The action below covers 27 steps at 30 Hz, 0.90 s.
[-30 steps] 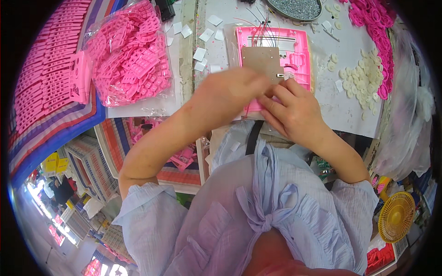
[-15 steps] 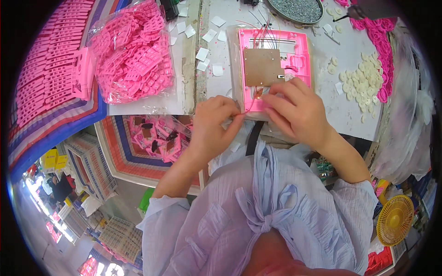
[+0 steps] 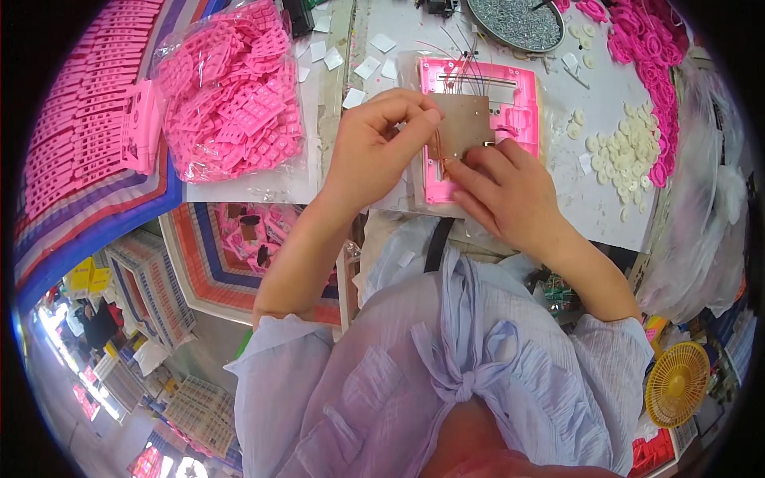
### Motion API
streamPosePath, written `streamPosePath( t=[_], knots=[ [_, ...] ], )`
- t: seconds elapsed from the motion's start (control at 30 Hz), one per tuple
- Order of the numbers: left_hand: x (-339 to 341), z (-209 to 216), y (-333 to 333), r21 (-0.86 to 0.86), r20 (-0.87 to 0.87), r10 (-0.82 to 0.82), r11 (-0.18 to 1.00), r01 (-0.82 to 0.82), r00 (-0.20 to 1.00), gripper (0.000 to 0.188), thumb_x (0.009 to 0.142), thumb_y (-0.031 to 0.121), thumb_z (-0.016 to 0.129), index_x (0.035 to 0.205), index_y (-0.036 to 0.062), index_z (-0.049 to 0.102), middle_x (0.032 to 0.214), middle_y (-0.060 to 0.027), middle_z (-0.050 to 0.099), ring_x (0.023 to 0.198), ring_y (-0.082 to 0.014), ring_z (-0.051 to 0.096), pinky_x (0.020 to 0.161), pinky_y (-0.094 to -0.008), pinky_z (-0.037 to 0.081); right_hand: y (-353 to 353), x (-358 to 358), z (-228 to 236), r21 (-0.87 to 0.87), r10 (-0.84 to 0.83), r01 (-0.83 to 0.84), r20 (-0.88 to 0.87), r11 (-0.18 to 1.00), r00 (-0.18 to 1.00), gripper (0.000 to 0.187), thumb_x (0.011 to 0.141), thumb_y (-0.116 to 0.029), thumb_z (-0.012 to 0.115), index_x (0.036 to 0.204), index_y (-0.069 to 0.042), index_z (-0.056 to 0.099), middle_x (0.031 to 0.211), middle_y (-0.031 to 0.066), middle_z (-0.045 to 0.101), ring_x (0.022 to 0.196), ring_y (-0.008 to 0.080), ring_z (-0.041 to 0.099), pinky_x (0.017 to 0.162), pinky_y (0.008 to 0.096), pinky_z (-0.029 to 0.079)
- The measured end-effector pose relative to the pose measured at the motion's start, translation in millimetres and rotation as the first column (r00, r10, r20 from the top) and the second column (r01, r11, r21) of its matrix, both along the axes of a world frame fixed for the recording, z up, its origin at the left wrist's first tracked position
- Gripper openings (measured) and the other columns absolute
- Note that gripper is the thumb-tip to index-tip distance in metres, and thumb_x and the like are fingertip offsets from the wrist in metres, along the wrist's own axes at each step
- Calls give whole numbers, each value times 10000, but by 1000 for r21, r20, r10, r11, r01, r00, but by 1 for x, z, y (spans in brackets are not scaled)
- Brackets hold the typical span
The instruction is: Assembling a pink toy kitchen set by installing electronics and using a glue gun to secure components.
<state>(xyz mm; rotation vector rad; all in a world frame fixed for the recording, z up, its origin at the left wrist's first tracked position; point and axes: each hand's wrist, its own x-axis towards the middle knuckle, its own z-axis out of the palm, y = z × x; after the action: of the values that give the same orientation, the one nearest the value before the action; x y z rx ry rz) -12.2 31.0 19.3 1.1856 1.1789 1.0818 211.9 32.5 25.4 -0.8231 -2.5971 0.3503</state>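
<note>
A pink plastic housing (image 3: 522, 88) lies on the bench before me, with a brown circuit board (image 3: 466, 119) resting in it. Thin loose wires (image 3: 460, 64) stick out at its far end. My left hand (image 3: 382, 143) pinches a thin reddish wire (image 3: 437, 139), held up over the board's left edge. The wire runs down toward the housing's near left part. There, my right hand (image 3: 510, 187) has its fingers curled close to the wire's lower end, at a small copper-coloured piece (image 3: 445, 166). Whether those fingertips grip the piece is hard to make out.
A bag of pink plastic parts (image 3: 231, 95) and stacked pink strips (image 3: 88, 103) stand at the left. Behind the housing is a round tray of screws (image 3: 518, 24). White discs (image 3: 621, 151) and pink rings (image 3: 649, 64) lie right. A bin of pink assemblies (image 3: 255, 231) sits below the bench edge.
My left hand has moved up and away from the housing's near left corner, drawing the wire upward. My right hand has shifted slightly, staying over the near part of the housing.
</note>
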Motion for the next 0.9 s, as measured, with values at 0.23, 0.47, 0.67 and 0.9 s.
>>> streamPosePath(
  t=[0.23, 0.47, 0.67, 0.9],
  knots=[
    [-13, -3, -4, -278, 448, -21, 947, 162, 894, 334, 1023, 215, 541, 926, -60, 705, 980, -160, 719, 724, -128, 630, 655, -263, 507, -3, -5, 12, -55, 25, -17, 152, 998, 988, 444, 807, -294, 758, 1206, -122, 670, 1041, 33, 590, 874, 231, 543, 729, 360, 499],
    [-9, -5, -9, -273, 442, -37, 946, 173, 896, 370, 1033, 264, 532, 1013, -65, 700, 1025, -155, 712, 774, -154, 646, 730, -301, 547, 4, 6, 16, -186, 155, -129, 133, 974, 979, 409, 823, -277, 743, 1180, -85, 686, 1077, 56, 592, 899, 249, 545, 774, 362, 508],
    [-4, 1, -16, -193, 497, -93, 957, 215, 862, 578, 1087, 454, 413, 1098, -47, 701, 966, -108, 702, 823, -152, 632, 778, -300, 531, 9, 17, 12, -268, 156, -147, 12, 952, 988, 400, 835, -258, 730, 1176, -52, 695, 1107, 65, 600, 918, 255, 550, 793, 365, 510],
    [4, 6, -19, -135, 290, -207, 958, 255, 934, 801, 1082, 576, 203, 1132, -62, 684, 1106, -137, 670, 891, -201, 600, 825, -356, 509, -9, 8, 6, -71, 50, -42, 116, 997, 992, 427, 832, -250, 731, 1207, -53, 677, 1105, 85, 593, 945, 266, 554, 790, 377, 501]
  ],
)
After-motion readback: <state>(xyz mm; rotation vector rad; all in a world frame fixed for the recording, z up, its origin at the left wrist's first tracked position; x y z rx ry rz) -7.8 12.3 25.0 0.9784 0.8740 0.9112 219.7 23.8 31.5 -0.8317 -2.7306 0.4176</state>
